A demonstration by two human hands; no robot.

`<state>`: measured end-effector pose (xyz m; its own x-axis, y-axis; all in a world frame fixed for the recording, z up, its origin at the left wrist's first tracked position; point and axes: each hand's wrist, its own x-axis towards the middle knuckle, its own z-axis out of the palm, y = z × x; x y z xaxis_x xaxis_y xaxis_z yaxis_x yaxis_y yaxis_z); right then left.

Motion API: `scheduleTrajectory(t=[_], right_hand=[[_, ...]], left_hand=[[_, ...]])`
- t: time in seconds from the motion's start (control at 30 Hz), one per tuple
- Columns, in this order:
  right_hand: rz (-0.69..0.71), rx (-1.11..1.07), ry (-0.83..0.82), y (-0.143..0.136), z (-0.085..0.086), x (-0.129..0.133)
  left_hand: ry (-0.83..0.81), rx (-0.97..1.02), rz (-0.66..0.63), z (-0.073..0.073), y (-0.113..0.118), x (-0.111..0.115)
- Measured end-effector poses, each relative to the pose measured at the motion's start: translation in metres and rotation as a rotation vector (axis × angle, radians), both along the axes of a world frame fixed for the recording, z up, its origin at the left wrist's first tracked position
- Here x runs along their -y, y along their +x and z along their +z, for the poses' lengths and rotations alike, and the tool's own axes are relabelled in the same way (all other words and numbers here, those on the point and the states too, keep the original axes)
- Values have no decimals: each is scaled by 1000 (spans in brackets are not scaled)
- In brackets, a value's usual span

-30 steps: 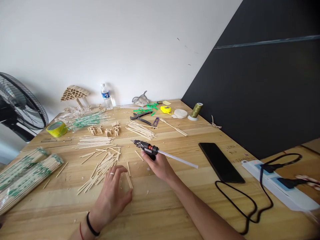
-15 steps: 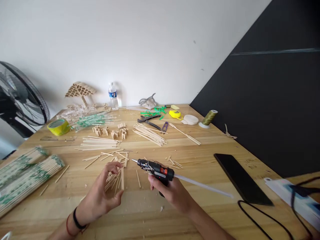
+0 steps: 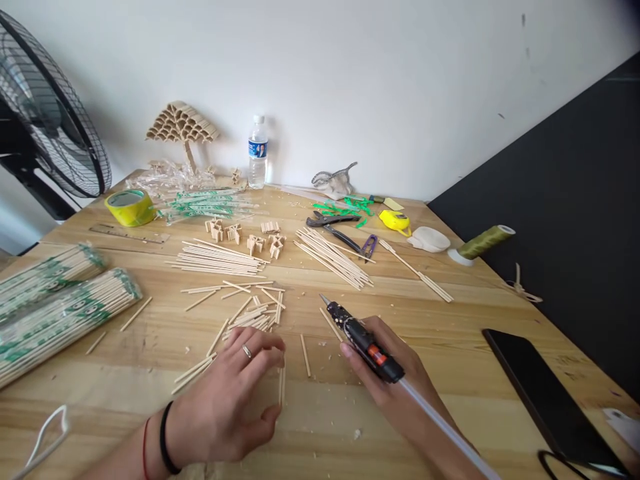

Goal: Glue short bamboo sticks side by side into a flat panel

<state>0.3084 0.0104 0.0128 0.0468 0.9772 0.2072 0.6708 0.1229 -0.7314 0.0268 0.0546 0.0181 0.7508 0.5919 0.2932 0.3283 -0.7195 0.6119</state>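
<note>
My right hand (image 3: 395,373) grips a black hot glue gun (image 3: 357,333), its metal nozzle pointing up and to the left. A long clear glue stick (image 3: 445,427) trails from the gun's back end. Between the thumb and fingers of my left hand (image 3: 235,393) are two short wooden sticks (image 3: 283,387), held upright side by side. Beyond that hand lies a loose pile of cut sticks (image 3: 253,320). One short stick (image 3: 305,355) rests on the table between my hands, and another lies under the glue gun.
Longer sticks (image 3: 220,259) lie in bundles behind, with pliers (image 3: 335,223), small stick pieces (image 3: 256,245) and yellow tape (image 3: 130,208). Wrapped stick packs (image 3: 70,320) are at left, a black phone-like slab (image 3: 545,393) at right. A stick-built tree (image 3: 183,127) and bottle (image 3: 257,157) stand at the wall.
The view has shifted, so the table's things sit further right and the far ones higher. My left hand has turned more palm-down over the sticks. The glue gun now tilts more steeply.
</note>
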Motion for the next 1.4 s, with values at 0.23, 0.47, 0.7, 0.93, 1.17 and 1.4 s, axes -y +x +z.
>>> scheduleTrajectory(t=[0.23, 0.47, 0.7, 0.93, 1.17, 1.4], right_hand=[[133, 177, -110, 24, 2, -10], [107, 277, -85, 40, 27, -3], [214, 210, -28, -74, 27, 1], [261, 185, -86, -115, -3, -10], [272, 155, -77, -110, -9, -8], [330, 105, -101, -106, -2, -5]], left_hand=[[-27, -21, 39, 19, -13, -13], [22, -50, 65, 19, -55, -18], [-62, -77, 34, 5, -65, -10], [-104, -57, 8, 5, -59, -7], [-98, -37, 42, 4, -58, -10], [-143, 5, 23, 3, -60, -8]])
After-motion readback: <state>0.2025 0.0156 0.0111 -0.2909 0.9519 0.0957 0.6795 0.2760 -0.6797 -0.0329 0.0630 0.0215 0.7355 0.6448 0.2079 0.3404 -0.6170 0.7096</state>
